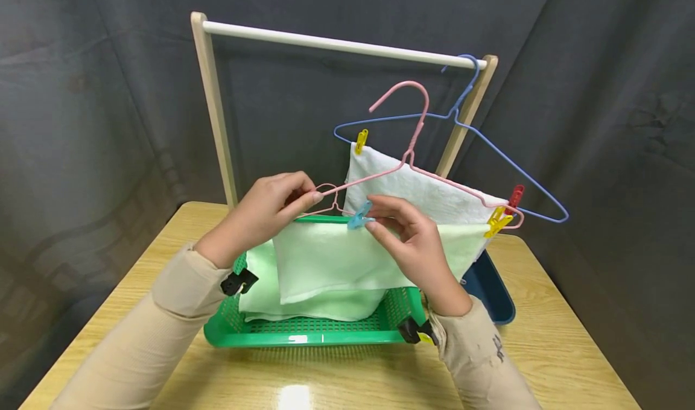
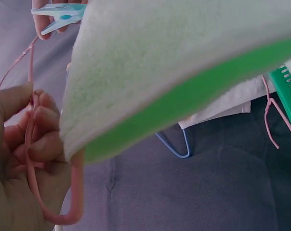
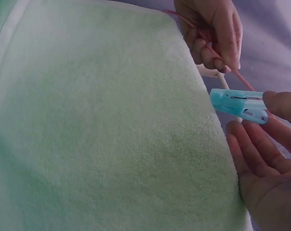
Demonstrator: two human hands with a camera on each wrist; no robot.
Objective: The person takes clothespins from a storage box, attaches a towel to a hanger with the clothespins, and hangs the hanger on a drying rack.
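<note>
My left hand [image 1: 268, 208] grips a pink wire hanger [image 1: 380, 173] along the left part of its frame, thumb against the wire. A pale green towel [image 1: 331, 256] hangs at the hanger's lower bar, its right corner under a yellow clothespin [image 1: 498, 222]. Between thumb and finger, my right hand [image 1: 409, 241] pinches a light blue clothespin [image 1: 359, 216] at the towel's top edge. In the right wrist view the blue clothespin [image 3: 237, 103] meets that edge; whether its tips bite the cloth and bar I cannot tell. The left wrist view shows the hanger's rounded end [image 2: 63, 217] beside the towel.
Behind, a wooden rack with a white rod [image 1: 336, 45] carries a blue hanger [image 1: 516, 166] with a white towel [image 1: 374, 163], held by yellow and red clothespins. A green basket [image 1: 304, 337] with more green cloth stands below my hands. A dark blue tray [image 1: 491, 292] lies right.
</note>
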